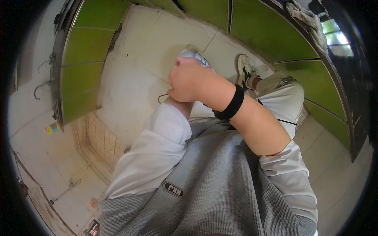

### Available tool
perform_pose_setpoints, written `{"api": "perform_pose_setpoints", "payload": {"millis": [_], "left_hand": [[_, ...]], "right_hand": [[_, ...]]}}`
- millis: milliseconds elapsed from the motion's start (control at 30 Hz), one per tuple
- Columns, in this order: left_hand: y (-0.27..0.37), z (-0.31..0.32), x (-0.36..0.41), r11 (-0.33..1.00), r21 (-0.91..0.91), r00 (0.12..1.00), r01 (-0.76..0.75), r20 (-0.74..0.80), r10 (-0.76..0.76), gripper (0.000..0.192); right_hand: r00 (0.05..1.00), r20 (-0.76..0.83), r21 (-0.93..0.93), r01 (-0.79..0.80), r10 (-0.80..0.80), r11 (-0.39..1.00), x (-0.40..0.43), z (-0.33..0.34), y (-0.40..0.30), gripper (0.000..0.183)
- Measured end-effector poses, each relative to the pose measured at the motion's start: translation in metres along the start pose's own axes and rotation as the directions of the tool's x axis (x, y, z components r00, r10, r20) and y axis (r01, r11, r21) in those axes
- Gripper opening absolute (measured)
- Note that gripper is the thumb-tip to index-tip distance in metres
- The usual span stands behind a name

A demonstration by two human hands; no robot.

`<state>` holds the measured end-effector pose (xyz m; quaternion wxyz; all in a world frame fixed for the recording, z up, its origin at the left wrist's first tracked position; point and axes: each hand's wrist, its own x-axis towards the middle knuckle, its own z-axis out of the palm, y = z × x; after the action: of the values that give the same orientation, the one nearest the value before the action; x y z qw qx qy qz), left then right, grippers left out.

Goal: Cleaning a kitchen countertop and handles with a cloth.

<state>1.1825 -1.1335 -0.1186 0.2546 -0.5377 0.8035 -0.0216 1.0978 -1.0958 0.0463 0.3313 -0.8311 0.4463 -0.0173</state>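
Note:
My right hand is curled with its back to me and lies across the front of my left wrist. It hides my left hand, so those fingers cannot be seen. Just beyond my right knuckles shows a white and blue item, perhaps a packet. Both its shape and which fingers touch it are unclear. A black band circles my right wrist. Next to the left wrist, a thin dark loop sticks out.
Green cabinet doors run along the far and right sides under a dark countertop, where a grey cloth lies. More green panels stand on the left, near a yellow container. My shoe rests on the tiled floor.

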Motion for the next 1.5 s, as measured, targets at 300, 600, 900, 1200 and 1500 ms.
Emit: {"api": "perform_pose_setpoints", "payload": {"millis": [300, 600, 900, 1200, 1500], "left_hand": [[-0.002, -0.004, 0.001, 1.0, -0.016, 1.0, 0.005, -0.025, -0.006, 0.046], [-0.004, -0.005, 0.0, 1.0, -0.01, 0.999, 0.012, -0.03, -0.012, 0.046], [-0.005, -0.004, -0.001, 1.0, 0.003, 1.0, 0.012, -0.012, -0.012, 0.046], [-0.01, 0.0, -0.006, 0.999, 0.023, 1.0, 0.027, 0.016, -0.027, 0.047], [-0.003, -0.002, -0.005, 0.999, 0.031, 0.999, 0.02, 0.037, -0.021, 0.048]], "right_hand": [[0.988, -0.15, 0.168, 0.044, -0.018, 0.985, -0.01, 0.007, -0.003, 0.026], [0.99, -0.14, 0.19, 0.037, -0.011, 0.981, -0.021, 0.003, -0.006, 0.032], [0.952, -0.299, 0.168, 0.114, -0.06, 0.979, -0.024, 0.013, -0.007, 0.028], [0.911, -0.4, 0.238, 0.206, -0.098, 0.949, -0.012, 0.027, 0.004, 0.025], [0.905, -0.408, 0.22, 0.229, -0.124, 0.948, -0.018, 0.02, 0.011, 0.021]]}}
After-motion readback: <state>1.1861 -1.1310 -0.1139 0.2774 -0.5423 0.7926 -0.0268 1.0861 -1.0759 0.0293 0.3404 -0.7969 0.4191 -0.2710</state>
